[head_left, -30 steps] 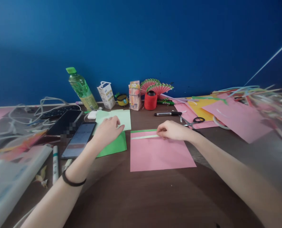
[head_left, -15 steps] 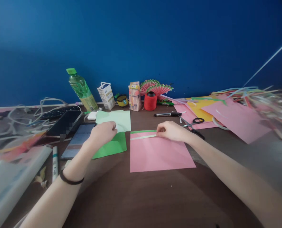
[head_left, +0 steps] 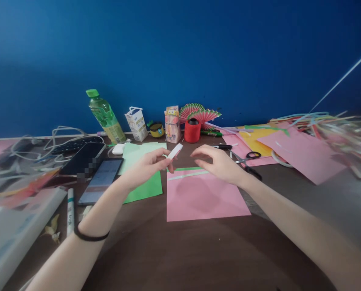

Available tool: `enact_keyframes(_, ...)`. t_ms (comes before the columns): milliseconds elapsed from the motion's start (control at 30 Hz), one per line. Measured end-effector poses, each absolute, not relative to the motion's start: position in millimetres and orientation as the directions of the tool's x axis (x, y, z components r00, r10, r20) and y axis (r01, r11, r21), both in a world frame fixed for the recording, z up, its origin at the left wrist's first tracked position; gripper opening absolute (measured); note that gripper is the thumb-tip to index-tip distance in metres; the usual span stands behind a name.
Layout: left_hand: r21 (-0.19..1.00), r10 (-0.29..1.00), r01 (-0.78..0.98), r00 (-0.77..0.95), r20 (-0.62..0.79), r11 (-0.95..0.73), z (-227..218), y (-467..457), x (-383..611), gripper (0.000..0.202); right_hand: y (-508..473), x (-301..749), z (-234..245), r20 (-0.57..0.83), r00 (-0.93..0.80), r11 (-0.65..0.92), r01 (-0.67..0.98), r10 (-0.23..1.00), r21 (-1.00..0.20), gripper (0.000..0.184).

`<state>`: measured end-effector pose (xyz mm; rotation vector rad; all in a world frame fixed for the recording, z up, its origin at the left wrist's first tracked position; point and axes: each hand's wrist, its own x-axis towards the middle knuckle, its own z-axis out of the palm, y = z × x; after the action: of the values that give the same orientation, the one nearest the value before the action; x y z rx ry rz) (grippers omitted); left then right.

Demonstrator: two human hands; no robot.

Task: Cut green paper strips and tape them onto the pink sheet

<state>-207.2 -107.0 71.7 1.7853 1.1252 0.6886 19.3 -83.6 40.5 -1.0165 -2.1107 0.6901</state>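
My left hand [head_left: 154, 161] grips a small white stick-shaped thing [head_left: 175, 151] between thumb and fingers, tilted up to the right, with a bit of pink on its side. A pink paper sheet [head_left: 204, 200] lies flat on the desk below both hands. Along its top runs a pale strip [head_left: 186, 175], and a green edge shows just behind it. Over the sheet's upper right part my right hand [head_left: 218, 161] hovers, fingers apart and holding nothing. Left of the pink sheet are a green sheet [head_left: 147, 190] and a pale green sheet [head_left: 141, 150], partly covered by my left hand.
Scissors [head_left: 249, 159] and a black marker [head_left: 224, 147] lie to the right, near stacked coloured paper [head_left: 304, 153]. A green bottle [head_left: 104, 115], cartons and a red thread spool [head_left: 192, 131] stand along the blue wall. Phones [head_left: 101, 182] and cables are on the left.
My left hand has moved right from above the green sheets, and the white stick-shaped thing now shows in it. My right hand has lifted off the pale strip and its fingers have opened.
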Motion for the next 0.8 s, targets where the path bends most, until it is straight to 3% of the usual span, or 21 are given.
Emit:
enact_keyframes(167,0.936,0.871,0.325,0.489,-0.046,-0.133,66,-112,-198,0.025,-99,11,49,0.506,-0.451,0.642,0.225,0.736,-0.733,0.028)
enact_keyframes(367,0.973,0.827,0.210,0.560,-0.041,-0.094,63,-120,-187,0.041,-107,9,55,0.526,-0.485,0.695,0.289,0.699,-0.658,0.031)
enact_keyframes(633,0.926,0.884,0.327,0.467,0.014,-0.187,58,-123,-179,0.042,-111,4,50,0.562,-0.496,0.737,0.295,0.662,-0.608,0.034)
enact_keyframes(800,0.870,0.903,0.440,0.429,0.014,-0.223,56,-124,-179,0.034,-110,6,51,0.513,-0.504,0.689,0.266,0.695,-0.674,0.031)
